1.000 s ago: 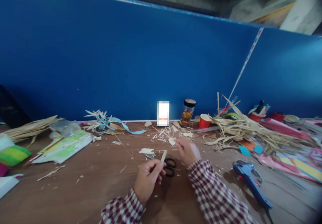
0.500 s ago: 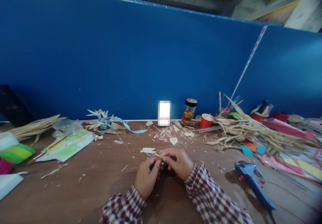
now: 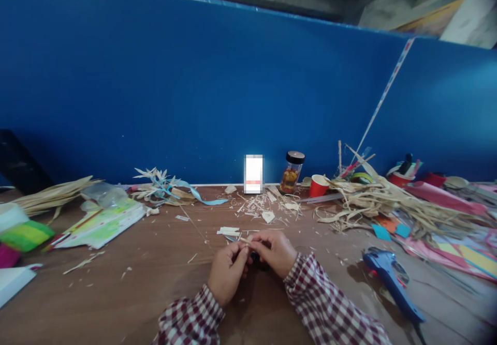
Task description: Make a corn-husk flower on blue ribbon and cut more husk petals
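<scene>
Just in front of me my left hand and my right hand meet, both closed with thumb and fingertips pinched. Between their fingertips shows the end of a thin, pale straw-coloured strip; most of it is hidden by the fingers. Beneath the hands lies a black rounded object, largely covered, whose kind I cannot make out. Several short pale flat strips lie on the table right beyond the fingertips, with a thin bluish-grey blade-like piece beside them.
Farther back are pale shavings, a lit blurred-out screen, a black-lidded jar and a red paper cup. To the right lie dried husk strips and a blue glue gun. Left are a green-white sheet and blue ribbon.
My right hand has shifted very slightly down and left, and a little more of the black object shows. The pinch on the strip stays the same.
</scene>
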Demonstrator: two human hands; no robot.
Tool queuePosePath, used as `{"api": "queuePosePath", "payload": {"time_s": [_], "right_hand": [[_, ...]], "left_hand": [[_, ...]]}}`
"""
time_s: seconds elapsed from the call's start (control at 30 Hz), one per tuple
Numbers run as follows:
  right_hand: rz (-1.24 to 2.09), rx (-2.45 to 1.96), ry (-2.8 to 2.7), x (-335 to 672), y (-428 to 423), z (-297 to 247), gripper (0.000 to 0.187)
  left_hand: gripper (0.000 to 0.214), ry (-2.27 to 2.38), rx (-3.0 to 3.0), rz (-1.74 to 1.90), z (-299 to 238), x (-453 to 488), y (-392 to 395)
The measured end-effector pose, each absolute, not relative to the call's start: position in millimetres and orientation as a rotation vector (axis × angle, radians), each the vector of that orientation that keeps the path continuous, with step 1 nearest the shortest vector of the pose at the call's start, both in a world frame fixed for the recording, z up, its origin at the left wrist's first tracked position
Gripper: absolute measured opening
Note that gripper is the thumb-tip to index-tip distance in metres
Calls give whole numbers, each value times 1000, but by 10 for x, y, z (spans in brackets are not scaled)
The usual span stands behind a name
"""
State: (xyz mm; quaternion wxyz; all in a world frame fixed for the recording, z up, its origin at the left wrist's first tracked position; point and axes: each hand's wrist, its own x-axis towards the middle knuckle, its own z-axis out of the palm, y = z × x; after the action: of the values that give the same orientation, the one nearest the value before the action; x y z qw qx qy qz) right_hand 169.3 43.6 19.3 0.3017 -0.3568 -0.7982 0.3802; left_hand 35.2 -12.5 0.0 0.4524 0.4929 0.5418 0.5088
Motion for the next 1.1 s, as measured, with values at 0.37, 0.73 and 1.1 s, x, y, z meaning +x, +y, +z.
{"api": "queuePosePath", "payload": {"time_s": [0.37,0.73,1.1], "right_hand": [[339,-1089,-2034,1948,721,248,20],[1100,-907,-2104,1692,429,192,21],[836,-1014,-2200,1730,475,176,21]], "left_hand": [[31,1261,1076,1242,2,404,-140],[25,1332,1193,1334,-72,306,-91],[27,1368,1254,1190,-16,353,-123]]}}
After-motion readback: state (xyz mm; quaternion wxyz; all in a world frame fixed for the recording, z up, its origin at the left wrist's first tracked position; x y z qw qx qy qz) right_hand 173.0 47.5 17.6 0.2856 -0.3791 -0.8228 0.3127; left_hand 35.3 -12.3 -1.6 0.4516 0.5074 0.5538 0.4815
